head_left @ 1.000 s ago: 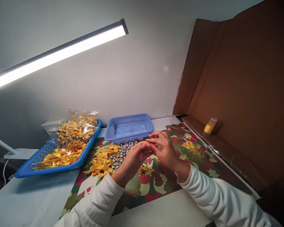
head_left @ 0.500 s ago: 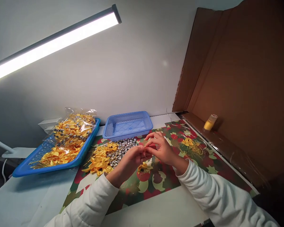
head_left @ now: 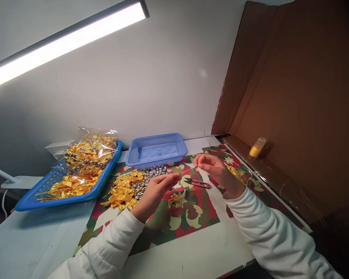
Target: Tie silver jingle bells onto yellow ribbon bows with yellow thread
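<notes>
Hands have pulled apart now, left hand and right hand each pinching an end of a thin gold thread over the patterned mat. Red snips lie uncovered between them, plenty of bare mat near the front edge. Thread's barely visible, honestly.

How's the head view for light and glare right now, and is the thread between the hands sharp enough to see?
Head view: lamp bar blown out white; cardboard side dim; thin thread between left hand and right hand barely resolves; wide-angle bends the edges.
</notes>
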Demonstrator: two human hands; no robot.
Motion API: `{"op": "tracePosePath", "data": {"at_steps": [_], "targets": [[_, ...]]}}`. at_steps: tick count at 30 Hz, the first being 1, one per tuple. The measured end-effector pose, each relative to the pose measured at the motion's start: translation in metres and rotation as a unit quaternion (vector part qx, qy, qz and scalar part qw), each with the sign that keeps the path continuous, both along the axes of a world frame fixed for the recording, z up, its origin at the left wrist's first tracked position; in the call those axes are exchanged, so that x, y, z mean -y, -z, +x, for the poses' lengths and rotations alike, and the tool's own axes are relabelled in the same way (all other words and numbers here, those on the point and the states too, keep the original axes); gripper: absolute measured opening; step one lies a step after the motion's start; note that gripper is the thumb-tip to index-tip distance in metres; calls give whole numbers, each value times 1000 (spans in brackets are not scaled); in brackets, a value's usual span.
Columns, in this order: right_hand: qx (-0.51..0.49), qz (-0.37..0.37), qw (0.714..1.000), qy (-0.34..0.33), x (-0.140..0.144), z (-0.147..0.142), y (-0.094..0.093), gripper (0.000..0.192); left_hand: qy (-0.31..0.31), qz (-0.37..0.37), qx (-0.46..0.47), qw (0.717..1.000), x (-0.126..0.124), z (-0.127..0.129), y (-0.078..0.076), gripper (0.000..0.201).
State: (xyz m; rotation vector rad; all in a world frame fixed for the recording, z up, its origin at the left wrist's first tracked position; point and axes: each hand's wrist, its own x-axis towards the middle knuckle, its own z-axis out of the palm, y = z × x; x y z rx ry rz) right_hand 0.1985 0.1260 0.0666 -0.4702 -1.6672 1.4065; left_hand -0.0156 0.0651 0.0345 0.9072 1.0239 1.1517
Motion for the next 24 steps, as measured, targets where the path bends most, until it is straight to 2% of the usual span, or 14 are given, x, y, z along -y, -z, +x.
{"op": "tracePosePath", "data": {"at_steps": [3, 6, 11, 13, 16, 21, 24], "targets": [[22, -32, 999, -15, -2, 10, -2, 18, -29, 23, -5, 999, -1, -6, 5, 37], [65, -40, 996, -36, -5, 19, -3, 18, -27, 49, -65, 996, 1, -11, 7, 33], [64, -33, 997, -23, -8, 24, -3, 20, 110, 117, -216, 963, 8, -11, 0, 31], [58, -38, 997, -23, -8, 21, -3, 19, 133, 140, -251, 949, 10, -10, -3, 32], [53, -47, 997, -25, -6, 17, -3, 20, 126, 158, -294, 934, 9, -10, -3, 32], [44, -47, 998, -11, -4, 14, -3, 20, 65, 148, -332, 929, -1, -12, -1, 34], [55, -43, 998, -12, -2, 12, -4, 19, 79, 170, -338, 923, -15, -6, -3, 33]]}}
